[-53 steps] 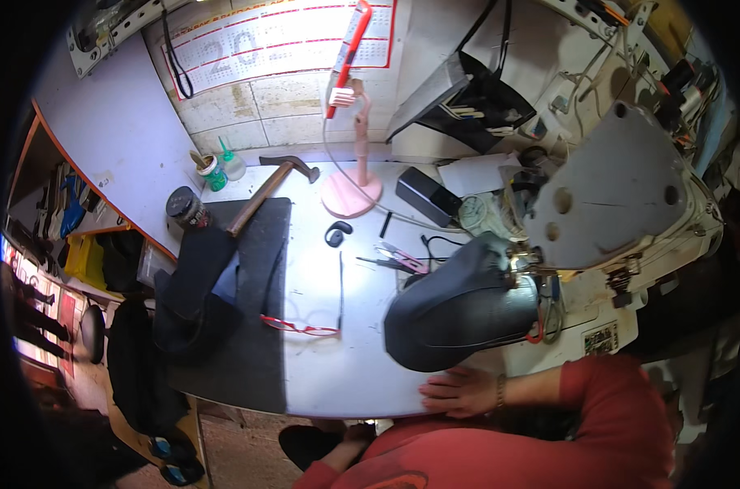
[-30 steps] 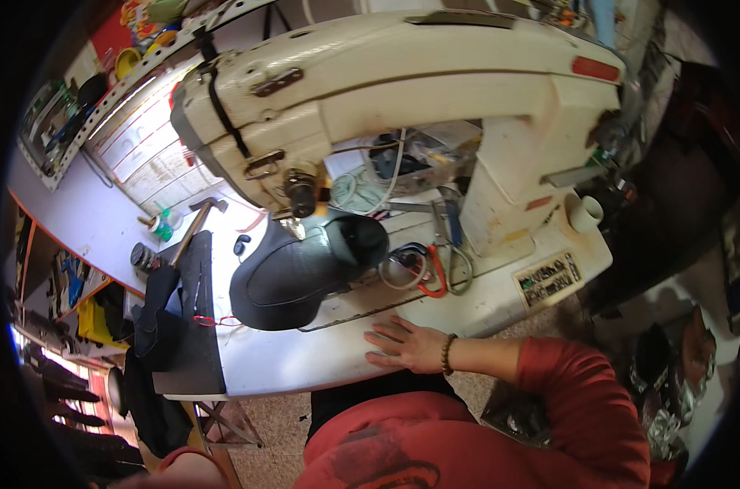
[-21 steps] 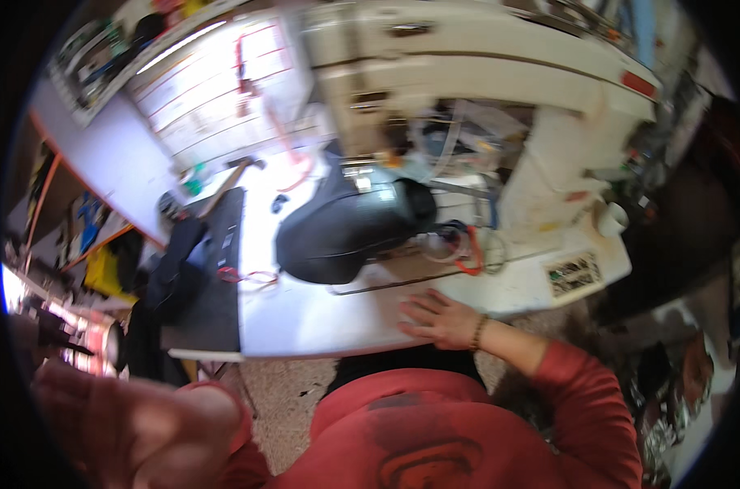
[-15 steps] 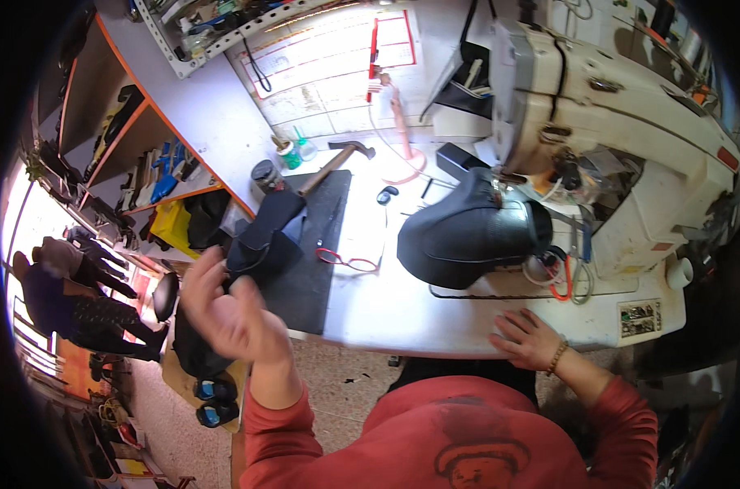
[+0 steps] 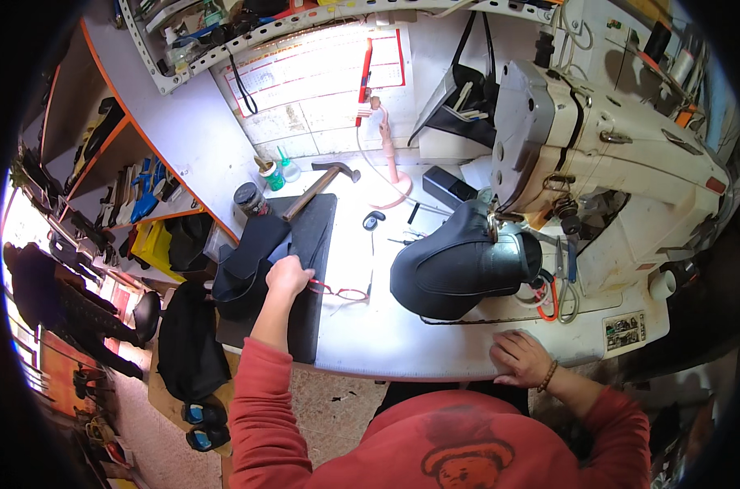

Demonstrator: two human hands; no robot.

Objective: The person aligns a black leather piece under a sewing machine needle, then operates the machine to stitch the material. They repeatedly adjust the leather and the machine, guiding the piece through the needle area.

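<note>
Red sleeves (image 5: 260, 399) run up from the lower edge of the head view to two hands at a white table (image 5: 402, 350). On the left part of the table, the left hand (image 5: 289, 275) is over a dark mat (image 5: 306, 330) that reaches the front edge. Its fingers are bent and drawn narrow at the right side of a soft black piece (image 5: 247, 257), just beside the left end of some red-framed glasses (image 5: 335, 291); whether they pinch either one cannot be told. The glasses lie partly over the mat's right edge. The right hand (image 5: 521, 359) rests palm down at the table's front edge, right of the middle, fingers relaxed and holding nothing. Beyond it, a larger black piece (image 5: 447, 265) sits under the head of a cream sewing machine (image 5: 639, 138) at the table's right end. A hammer (image 5: 313, 192) lies across the mat's far edge, a dark jar (image 5: 250, 198) near its handle. Toward the table's back left corner stand a green-and-white tub (image 5: 272, 175) and a small bottle (image 5: 290, 170), side by side. Near the middle of the back edge is a pink stand (image 5: 390, 196), with a black earpiece (image 5: 373, 220) in front.
</note>
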